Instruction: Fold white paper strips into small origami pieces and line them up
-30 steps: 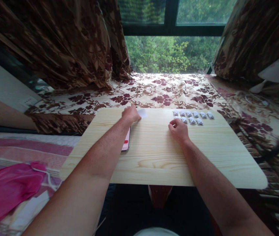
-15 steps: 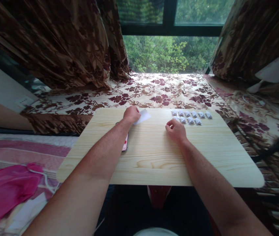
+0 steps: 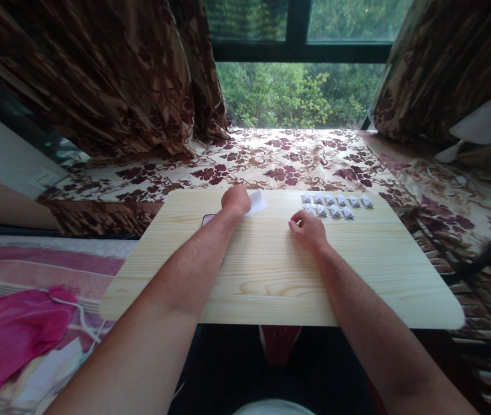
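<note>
My left hand (image 3: 236, 200) is closed at the far side of the table, its fingers on a sheet of white paper (image 3: 257, 203) that juts out to the right. The paper's left part is hidden behind the hand. My right hand (image 3: 308, 230) is on or just above the table with thumb and fingers curled together; whether anything small is between them cannot be seen. Just beyond it, several small folded white paper pieces (image 3: 336, 211) lie in two rows. A phone (image 3: 207, 219) is mostly covered by my left forearm.
The pale wooden table (image 3: 266, 288) has rounded corners. Behind it is a ledge with floral cloth (image 3: 284, 173) below a window. A white lamp (image 3: 485, 123) stands at the right. A pink cloth (image 3: 15, 334) lies on the bed at the left.
My left hand has moved a little to the right, and the paper has shifted slightly with it. The forearm now covers more of the phone. My right hand has barely moved.
</note>
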The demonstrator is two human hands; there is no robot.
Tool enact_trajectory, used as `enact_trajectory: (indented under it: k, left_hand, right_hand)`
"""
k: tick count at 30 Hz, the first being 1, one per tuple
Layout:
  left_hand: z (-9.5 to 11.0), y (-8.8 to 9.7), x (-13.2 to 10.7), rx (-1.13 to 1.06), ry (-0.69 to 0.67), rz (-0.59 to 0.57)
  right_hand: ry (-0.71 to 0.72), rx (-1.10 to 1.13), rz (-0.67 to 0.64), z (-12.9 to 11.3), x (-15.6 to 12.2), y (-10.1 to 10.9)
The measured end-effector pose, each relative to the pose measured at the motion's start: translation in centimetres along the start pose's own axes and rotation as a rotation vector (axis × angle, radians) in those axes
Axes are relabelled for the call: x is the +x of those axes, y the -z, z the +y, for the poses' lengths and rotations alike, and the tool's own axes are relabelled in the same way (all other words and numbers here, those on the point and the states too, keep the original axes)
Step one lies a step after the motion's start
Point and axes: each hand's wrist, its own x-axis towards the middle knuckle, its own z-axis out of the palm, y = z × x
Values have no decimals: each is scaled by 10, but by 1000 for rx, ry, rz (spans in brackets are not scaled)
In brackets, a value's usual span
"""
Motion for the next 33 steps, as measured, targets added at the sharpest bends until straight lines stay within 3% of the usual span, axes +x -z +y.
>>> enact_trajectory:
  k: [5, 9, 15, 18, 20, 23, 25, 28, 30, 33]
  left_hand:
    - [-2, 2, 0, 14, -32, 46]
    - [3, 7, -3, -104, -64, 100]
    - [25, 9, -23, -596, -114, 186]
    - [36, -5, -51, -967, -42, 181]
    - [42, -18, -72, -1147, 42, 112]
    - [46, -33, -96, -1331, 110, 7]
    - [47, -39, -102, -1403, 140, 4]
    - [44, -45, -100, -1426, 143, 43]
    - [42, -47, -98, -1427, 130, 79]
    - [39, -49, -98, -1446, 120, 95]
  right_hand:
    - [4, 1, 5, 1, 1, -1]
    - [8, 3, 4, 2, 1, -1]
    - [-5, 19, 6, 2, 2, 0]
    - [-11, 50, 21, 4, 2, -1]
    - [-32, 97, 34, 6, 4, -1]
    - [-103, 262, -47, 5, 13, 4]
    - [-230, 429, -218, 1, 22, 9]
    - [-362, 604, -270, -11, 32, 16]
    - [-492, 803, -207, -18, 34, 17]
    - [-454, 1017, -115, -22, 27, 10]
